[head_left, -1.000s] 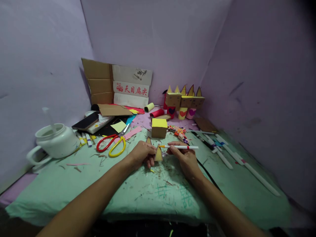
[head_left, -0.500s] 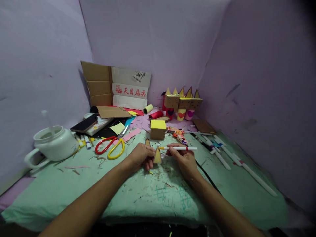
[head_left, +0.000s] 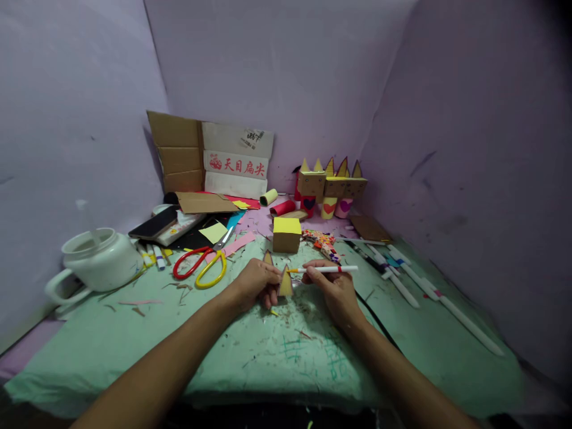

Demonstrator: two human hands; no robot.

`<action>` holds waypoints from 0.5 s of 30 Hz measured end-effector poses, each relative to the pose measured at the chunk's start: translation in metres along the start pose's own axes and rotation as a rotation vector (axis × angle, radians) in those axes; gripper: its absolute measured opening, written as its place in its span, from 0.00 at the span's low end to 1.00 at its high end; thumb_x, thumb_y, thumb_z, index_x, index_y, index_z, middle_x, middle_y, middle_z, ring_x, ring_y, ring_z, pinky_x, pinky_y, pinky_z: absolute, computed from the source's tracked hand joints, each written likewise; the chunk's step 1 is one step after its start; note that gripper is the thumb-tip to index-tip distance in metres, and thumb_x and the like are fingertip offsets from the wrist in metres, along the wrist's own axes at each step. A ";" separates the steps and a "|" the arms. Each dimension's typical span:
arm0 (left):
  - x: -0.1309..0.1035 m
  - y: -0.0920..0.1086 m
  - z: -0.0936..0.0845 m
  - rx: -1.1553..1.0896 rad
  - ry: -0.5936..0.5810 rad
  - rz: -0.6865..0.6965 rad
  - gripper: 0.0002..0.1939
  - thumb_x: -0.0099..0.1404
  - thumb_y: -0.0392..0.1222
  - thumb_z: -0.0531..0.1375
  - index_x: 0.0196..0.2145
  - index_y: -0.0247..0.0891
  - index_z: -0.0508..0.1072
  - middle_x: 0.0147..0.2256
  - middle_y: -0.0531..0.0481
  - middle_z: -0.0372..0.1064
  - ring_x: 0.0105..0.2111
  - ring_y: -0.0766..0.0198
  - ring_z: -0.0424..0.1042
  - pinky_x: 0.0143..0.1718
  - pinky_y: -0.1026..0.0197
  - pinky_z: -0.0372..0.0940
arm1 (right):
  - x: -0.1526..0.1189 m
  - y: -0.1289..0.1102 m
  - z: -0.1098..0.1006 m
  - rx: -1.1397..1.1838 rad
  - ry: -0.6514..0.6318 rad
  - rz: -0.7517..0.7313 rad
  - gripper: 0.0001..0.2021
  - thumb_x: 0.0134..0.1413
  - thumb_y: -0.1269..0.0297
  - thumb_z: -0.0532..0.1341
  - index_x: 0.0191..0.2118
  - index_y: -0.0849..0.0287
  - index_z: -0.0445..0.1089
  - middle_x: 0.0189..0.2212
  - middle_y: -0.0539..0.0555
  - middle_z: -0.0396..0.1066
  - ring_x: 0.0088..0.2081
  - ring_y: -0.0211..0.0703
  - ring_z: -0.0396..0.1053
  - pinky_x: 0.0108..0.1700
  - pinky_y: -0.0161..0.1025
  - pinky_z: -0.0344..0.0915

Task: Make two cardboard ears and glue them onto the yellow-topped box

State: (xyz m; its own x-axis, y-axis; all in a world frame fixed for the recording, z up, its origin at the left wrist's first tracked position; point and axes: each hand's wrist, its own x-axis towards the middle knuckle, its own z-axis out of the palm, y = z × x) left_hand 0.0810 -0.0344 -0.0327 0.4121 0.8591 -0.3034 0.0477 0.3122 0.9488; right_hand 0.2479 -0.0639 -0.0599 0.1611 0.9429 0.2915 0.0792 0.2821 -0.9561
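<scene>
Between the fingers of my left hand (head_left: 258,282) is a small cardboard triangle (head_left: 286,282) with a yellow face and a dark edge, point upward. A second triangle (head_left: 267,257) shows just behind that hand; whether it is held I cannot tell. My right hand (head_left: 333,292) is closed around a white marker (head_left: 328,270) with a red band. The marker's orange-yellow tip lies at the triangle's upper right edge. Just beyond both hands stands a small cardboard box (head_left: 286,238) with a yellow top.
Scissors (head_left: 210,265) with red and yellow handles lie to the left, near a white pot (head_left: 100,262). Several markers (head_left: 440,298) lie at right. Cardboard figures with pointed ears (head_left: 333,185) stand at the back, beside a folded cardboard sheet (head_left: 235,155). Scraps litter the green cloth (head_left: 250,357).
Almost nothing differs. The whole view has shifted very slightly, and both hands keep their hold on the triangle and the marker.
</scene>
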 end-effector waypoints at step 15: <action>0.001 0.000 -0.001 0.008 0.016 0.006 0.03 0.48 0.30 0.56 0.18 0.31 0.67 0.08 0.52 0.62 0.07 0.68 0.60 0.07 0.70 0.54 | -0.001 -0.003 0.000 0.046 -0.037 0.039 0.08 0.43 0.60 0.63 0.24 0.60 0.71 0.16 0.50 0.68 0.21 0.40 0.65 0.26 0.36 0.61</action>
State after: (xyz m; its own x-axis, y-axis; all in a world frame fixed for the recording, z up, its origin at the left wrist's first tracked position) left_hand 0.0801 -0.0332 -0.0332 0.3979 0.8674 -0.2989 0.0525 0.3037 0.9513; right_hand 0.2471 -0.0659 -0.0573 0.1267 0.9589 0.2540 0.0279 0.2525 -0.9672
